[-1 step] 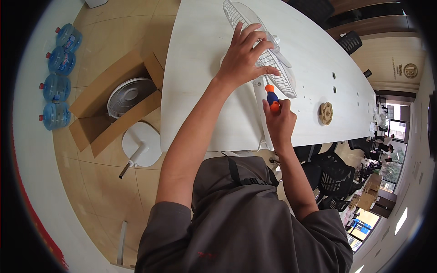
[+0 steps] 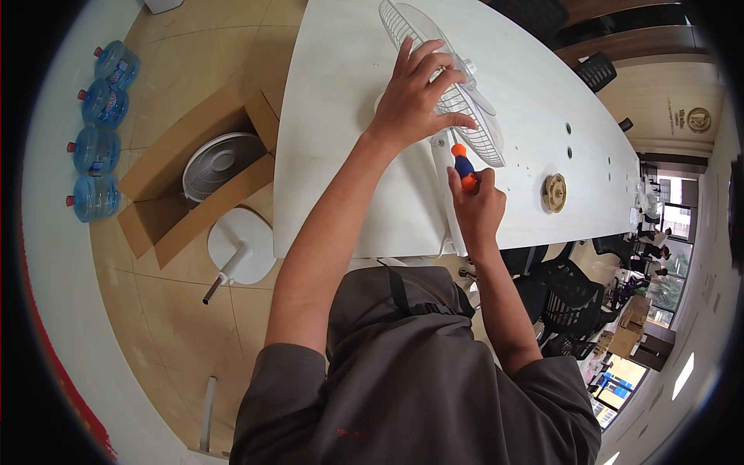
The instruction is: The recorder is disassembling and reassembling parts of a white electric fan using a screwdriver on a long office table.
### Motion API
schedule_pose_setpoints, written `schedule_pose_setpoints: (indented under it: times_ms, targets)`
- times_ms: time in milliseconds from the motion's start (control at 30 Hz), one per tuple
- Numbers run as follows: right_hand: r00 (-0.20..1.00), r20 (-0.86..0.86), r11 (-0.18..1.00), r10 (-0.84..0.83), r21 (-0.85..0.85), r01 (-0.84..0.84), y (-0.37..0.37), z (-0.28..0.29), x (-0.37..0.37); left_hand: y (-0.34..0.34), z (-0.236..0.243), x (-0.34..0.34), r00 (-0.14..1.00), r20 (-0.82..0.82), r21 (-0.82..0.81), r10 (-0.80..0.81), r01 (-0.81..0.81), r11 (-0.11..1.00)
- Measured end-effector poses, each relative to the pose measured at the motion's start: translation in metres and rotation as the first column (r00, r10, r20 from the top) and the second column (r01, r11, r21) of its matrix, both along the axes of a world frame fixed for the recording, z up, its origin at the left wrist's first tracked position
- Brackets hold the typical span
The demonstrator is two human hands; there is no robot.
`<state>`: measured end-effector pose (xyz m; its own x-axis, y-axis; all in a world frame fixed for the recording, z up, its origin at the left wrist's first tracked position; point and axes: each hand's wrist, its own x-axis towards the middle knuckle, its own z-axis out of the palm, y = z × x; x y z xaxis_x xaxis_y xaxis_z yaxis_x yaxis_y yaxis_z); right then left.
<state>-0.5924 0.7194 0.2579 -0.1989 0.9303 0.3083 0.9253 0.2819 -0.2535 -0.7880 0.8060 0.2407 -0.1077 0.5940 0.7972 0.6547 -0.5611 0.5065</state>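
On the white table a white electric fan [image 2: 487,133] lies with its neck toward me. It has a wire rear guard and clear blades, and no front guard is seen on it. My left hand [image 2: 415,97] reaches over the back of the fan's head, fingers curled on the guard and thumb pointing right; its palm hides the motor part. In my right hand [image 2: 479,205] is a screwdriver [image 2: 463,164] with an orange and blue handle. Its shaft points up at the fan's back, beside the white neck [image 2: 443,167]; the tip is hidden near my left thumb.
A round tan object [image 2: 554,194] sits on the white table [image 2: 333,155] to the right. On the floor at left are an open carton [image 2: 198,116] holding a round fan guard [image 2: 221,163], a white round base with pole [image 2: 225,240], and several water jugs [image 2: 97,149]. Black chairs [image 2: 570,298] stand at right.
The screwdriver handle appears very slightly shifted in my right hand. Otherwise nothing visibly differs.
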Motion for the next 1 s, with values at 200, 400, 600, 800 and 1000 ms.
schedule_pose_setpoints:
  times_ms: [200,400,600,800,1000]
  targets:
    - [0.963,0.146,0.964,-0.228,-0.106,0.245,0.001,0.001,-0.007,-0.016,0.000,0.009,0.994,0.083,0.004,0.078,-0.078,0.997]
    - [0.948,0.130,0.922,-0.291,-0.227,0.315,0.008,0.004,-0.008,-0.103,-0.051,0.098,0.713,0.676,-0.299,0.187,0.033,0.954]
    - [0.925,-0.036,0.812,-0.379,-0.492,0.314,0.018,0.013,-0.005,-0.091,-0.045,0.126,-0.195,0.933,0.045,0.304,0.898,0.438]
    - [0.963,0.032,0.911,-0.268,-0.318,0.264,0.005,0.037,-0.004,-0.080,-0.045,0.140,-0.431,0.829,0.243,0.357,0.852,0.463]
    - [0.976,-0.049,0.974,0.211,-0.070,-0.214,-0.007,0.026,0.019,-0.078,-0.039,0.139,-0.571,0.742,0.382,0.352,0.791,0.479]
